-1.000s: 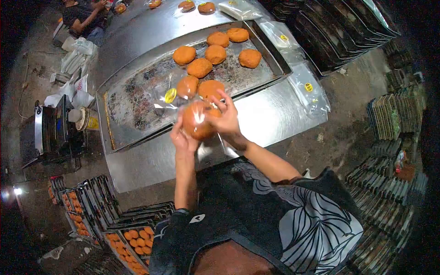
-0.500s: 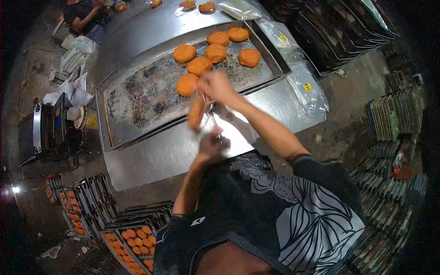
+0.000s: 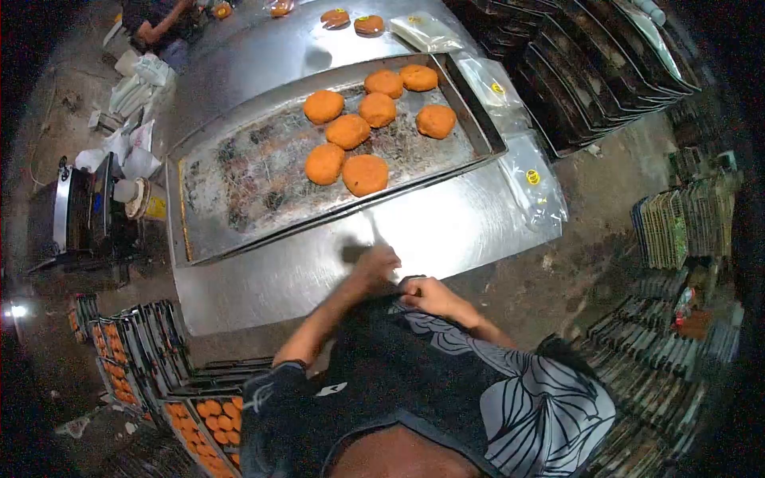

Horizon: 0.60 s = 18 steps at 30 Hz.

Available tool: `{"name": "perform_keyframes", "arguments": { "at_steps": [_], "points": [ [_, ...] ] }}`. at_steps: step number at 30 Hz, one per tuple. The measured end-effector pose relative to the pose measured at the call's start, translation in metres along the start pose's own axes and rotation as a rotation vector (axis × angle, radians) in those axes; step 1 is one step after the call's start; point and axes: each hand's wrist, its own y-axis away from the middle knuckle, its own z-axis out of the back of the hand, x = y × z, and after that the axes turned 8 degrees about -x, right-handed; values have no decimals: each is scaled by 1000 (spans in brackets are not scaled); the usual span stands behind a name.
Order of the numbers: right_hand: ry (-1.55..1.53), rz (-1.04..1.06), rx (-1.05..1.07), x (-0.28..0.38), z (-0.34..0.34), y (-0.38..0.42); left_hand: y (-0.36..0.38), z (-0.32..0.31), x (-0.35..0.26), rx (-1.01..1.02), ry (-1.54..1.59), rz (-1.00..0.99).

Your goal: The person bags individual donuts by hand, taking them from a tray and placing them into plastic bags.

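Several round orange-brown buns lie on a worn metal tray [image 3: 263,163]; the nearest bun [image 3: 365,174] sits by the tray's front edge. My left hand [image 3: 376,267] is closed around a thin, shiny tool [image 3: 373,229], blurred, which points toward the tray. To its right, my right hand [image 3: 434,297] is closed at the front of the dark shirt [image 3: 351,350], with a fold of the cloth at its fingers.
The tray rests on a metal table [image 3: 263,299]. Plastic bags [image 3: 532,179] lie along its right side, and bagged buns [image 3: 369,25] at the far side. Stacked black trays [image 3: 582,80] stand at right, racks of buns [image 3: 215,418] at lower left. Another person's arm [image 3: 163,24] shows at upper left.
The bun that was tilted upright at my right hand now lies flat on the tray. My right hand has drawn back to the shirt; my left hand has shifted slightly.
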Motion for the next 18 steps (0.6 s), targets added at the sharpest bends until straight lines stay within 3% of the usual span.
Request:
{"name": "perform_keyframes", "arguments": {
  "at_steps": [2,3,5,7,8,9,10,11,12,13,14,15,16,17,18],
  "points": [
    [180,82,-41,16,0,-2,-15,31,-14,61,242,316],
    [175,81,-32,17,-4,-8,-21,52,-30,0,417,368],
    [-99,337,-347,14,-11,-25,-21,54,-41,-50,708,526],
    [-141,163,-442,-6,-15,-40,-25,59,-56,-94,646,447],
    [-67,323,-413,3,-4,-35,-24,57,-51,-85,579,485],
    [-71,323,-416,-9,-5,-29,-30,64,-57,-81,513,518],
    [87,216,-514,-27,-10,-22,-31,69,-67,-49,479,645],
    [248,104,-606,-27,-10,-15,-31,60,-69,-50,484,646],
    [267,141,-669,-26,-11,-13,-29,48,-72,-16,525,631],
    [273,140,-662,-24,-9,-13,-27,39,-74,14,564,614],
    [154,-15,-543,-11,-1,-16,-32,48,-88,-77,829,619],
    [33,-169,-425,3,7,-20,-33,48,-92,-79,828,615],
    [-267,-329,-319,19,14,-22,-35,48,-95,-313,555,549],
    [-604,-302,-167,13,22,-41,-37,48,-97,-539,276,471],
    [-940,-274,-2,24,31,-57,-37,54,-105,-542,277,470]
  ]
}}
